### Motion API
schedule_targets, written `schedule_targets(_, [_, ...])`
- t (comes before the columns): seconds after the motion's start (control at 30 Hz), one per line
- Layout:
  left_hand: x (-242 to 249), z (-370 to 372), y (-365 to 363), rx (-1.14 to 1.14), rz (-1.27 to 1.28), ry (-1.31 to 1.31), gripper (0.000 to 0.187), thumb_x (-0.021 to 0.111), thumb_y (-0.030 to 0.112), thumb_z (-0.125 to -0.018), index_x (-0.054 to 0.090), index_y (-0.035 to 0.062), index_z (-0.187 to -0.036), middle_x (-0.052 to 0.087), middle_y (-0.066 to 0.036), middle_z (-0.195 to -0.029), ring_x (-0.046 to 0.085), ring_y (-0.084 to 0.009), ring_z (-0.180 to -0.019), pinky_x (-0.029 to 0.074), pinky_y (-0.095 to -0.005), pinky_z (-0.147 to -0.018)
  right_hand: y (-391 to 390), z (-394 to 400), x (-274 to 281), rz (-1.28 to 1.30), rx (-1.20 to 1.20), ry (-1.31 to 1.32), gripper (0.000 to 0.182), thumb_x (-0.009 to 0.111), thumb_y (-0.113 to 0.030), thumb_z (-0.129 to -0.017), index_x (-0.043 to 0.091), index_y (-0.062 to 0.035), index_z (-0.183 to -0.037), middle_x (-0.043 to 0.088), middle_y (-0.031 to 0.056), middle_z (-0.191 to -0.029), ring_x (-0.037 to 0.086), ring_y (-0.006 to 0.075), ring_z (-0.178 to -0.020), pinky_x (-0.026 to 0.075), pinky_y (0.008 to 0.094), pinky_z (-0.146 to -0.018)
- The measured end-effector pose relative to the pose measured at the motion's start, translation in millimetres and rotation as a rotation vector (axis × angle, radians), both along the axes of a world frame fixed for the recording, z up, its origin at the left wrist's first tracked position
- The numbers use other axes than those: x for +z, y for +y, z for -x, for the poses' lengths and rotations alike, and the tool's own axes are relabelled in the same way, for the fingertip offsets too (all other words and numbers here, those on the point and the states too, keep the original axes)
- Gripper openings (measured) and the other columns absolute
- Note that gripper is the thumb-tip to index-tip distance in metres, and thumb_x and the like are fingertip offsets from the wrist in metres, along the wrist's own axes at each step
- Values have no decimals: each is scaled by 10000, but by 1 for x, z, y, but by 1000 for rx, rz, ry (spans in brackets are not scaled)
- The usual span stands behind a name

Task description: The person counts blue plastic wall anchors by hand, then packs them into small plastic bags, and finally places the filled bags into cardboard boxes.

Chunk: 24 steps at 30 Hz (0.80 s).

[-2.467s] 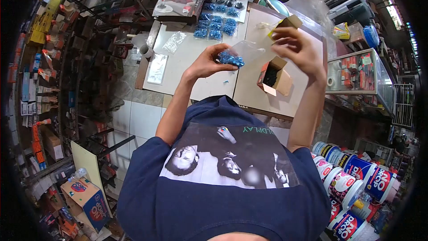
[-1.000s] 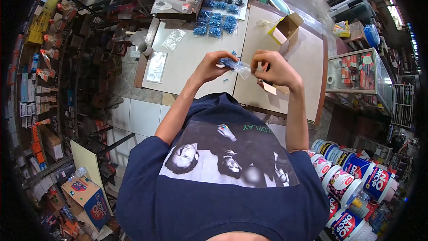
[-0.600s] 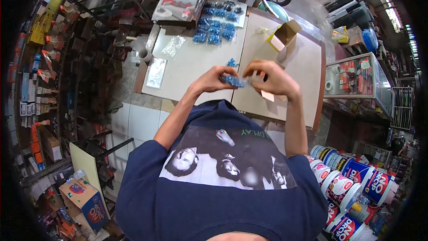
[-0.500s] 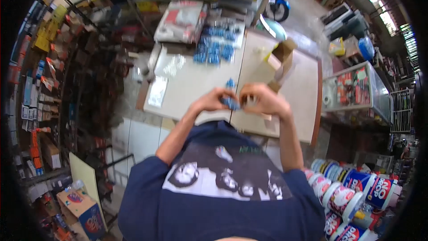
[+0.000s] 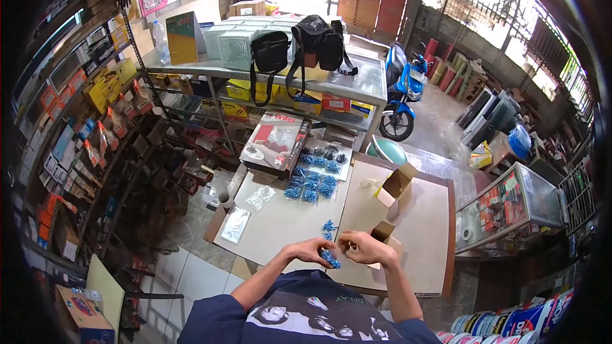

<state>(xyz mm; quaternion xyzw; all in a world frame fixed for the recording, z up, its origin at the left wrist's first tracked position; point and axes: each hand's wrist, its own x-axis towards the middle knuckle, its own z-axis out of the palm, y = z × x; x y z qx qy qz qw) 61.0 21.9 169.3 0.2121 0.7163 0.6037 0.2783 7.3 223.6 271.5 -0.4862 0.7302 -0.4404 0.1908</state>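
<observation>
My left hand (image 5: 308, 251) is closed around a small clear bag of blue pieces (image 5: 330, 258), close to my body at the table's near edge. Just right of it, my right hand (image 5: 364, 247) has its fingers curled together in a pinch; what they hold, if anything, is too small to make out. Loose blue pieces (image 5: 328, 228) lie on the table (image 5: 287, 229) beyond my hands. Farther back, several filled bags of blue pieces (image 5: 310, 181) lie in rows. An open cardboard box (image 5: 386, 232) stands beside my right hand, partly hidden by it.
Another open box (image 5: 396, 188) stands on the table's right half. Flat clear plastic bags (image 5: 236, 225) lie at the left. A large printed carton (image 5: 275, 142) sits at the back left, before a glass counter (image 5: 366, 83). Shelves line the left; a blue motorcycle (image 5: 403, 89) stands beyond.
The view has tilted up, bringing the counter top and doorway into sight and my hands lower in the picture. The bag of blue pieces stays in my left hand.
</observation>
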Motion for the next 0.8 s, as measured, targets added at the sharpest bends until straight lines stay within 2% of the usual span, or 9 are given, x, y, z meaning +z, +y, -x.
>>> schedule_targets(0.1, [0, 1, 5, -13, 5, 9, 376, 807, 197, -734, 616, 50, -1023, 617, 4, -864, 542, -91, -786, 458, -272, -742, 8, 3, 11, -167, 70, -99, 153, 581, -2, -730, 431, 27, -727, 444, 134, -629, 408, 243, -580, 375, 369, -552])
schedule_targets(0.23, [9, -2, 7, -3, 46, 1, 371, 812, 179, -728, 619, 46, -1016, 630, -2, -876, 561, -87, -786, 473, -263, -733, 17, 11, 6, -255, 92, -4, 185, 598, 1, -724, 417, 33, -709, 448, 136, -645, 402, 234, -592, 373, 373, -558])
schedule_targets(0.33, [15, -7, 7, 28, -36, -100, 372, 786, 120, -755, 627, 29, -1078, 647, 1, -905, 571, -70, -823, 480, -249, -760, 17, 8, 3, -171, 81, -2, 196, 616, 0, -717, 423, 31, -706, 449, 134, -645, 399, 242, -589, 373, 368, -554])
schedule_targets(0.4, [15, -7, 10, 44, -24, -112, 340, 790, 132, -752, 621, 37, -1032, 642, 2, -881, 573, -73, -804, 478, -243, -739, 12, -1, 8, 120, -8, -41, 162, 620, 11, -706, 459, 26, -709, 473, 127, -658, 427, 264, -590, 390, 366, -562])
schedule_targets(0.5, [15, -8, 13, 49, -12, -156, 308, 794, 139, -749, 615, 44, -982, 637, 6, -857, 578, -72, -787, 478, -237, -717, 21, 7, 10, -46, 62, -20, 102, 618, 22, -697, 532, 18, -751, 523, 114, -689, 501, 283, -627, 441, 350, -597])
schedule_targets(0.6, [22, -15, 14, 48, -62, -221, 303, 792, 125, -748, 617, 45, -982, 640, 9, -858, 580, -66, -791, 482, -235, -718, 26, 12, 7, -123, 96, 3, 119, 612, 23, -726, 504, 40, -772, 513, 150, -728, 488, 291, -640, 425, 370, -604])
schedule_targets(0.63, [25, -16, 15, 54, -116, -250, 301, 790, 117, -748, 618, 46, -985, 640, 10, -859, 580, -64, -792, 483, -233, -718, 24, 8, 7, -120, 96, 0, 119, 612, 23, -726, 504, 40, -772, 513, 150, -728, 488, 291, -640, 425, 370, -604])
schedule_targets(0.7, [27, -17, 13, 43, -74, -228, 298, 786, 107, -751, 619, 45, -990, 642, 8, -869, 583, -65, -799, 487, -234, -727, 18, -3, 10, 144, -39, -24, 148, 627, 9, -718, 483, 37, -734, 491, 149, -689, 458, 285, -613, 407, 375, -582])
schedule_targets(0.8, [27, -21, 12, 34, -12, -176, 293, 777, 89, -759, 619, 42, -1001, 647, 6, -891, 589, -66, -814, 493, -236, -748, 18, 1, 7, 71, 49, -77, 163, 638, -7, -712, 480, 31, -724, 478, 147, -673, 449, 279, -605, 401, 372, -573])
